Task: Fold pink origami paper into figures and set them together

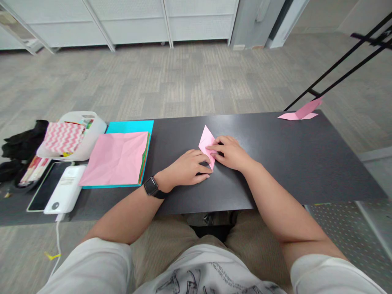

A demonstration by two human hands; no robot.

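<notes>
Lying on the dark table (269,175), between both hands: a folded pink paper (206,138), slim, kite-like, pointed at top and bottom, partly hidden by fingers. Touching its lower left with the left hand (190,168), palm down, fingers bent, thumb parted; touching its right side with the right hand (231,154), arched, fingers slightly apart. Cannot tell whether pinching or only pressing. Near the front edge; room rightward toward a pink folded figure (306,110), leftward to a paper stack (114,158).

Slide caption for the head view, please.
Left hand and right hand touch a folded pink paper on a dark table.
</notes>
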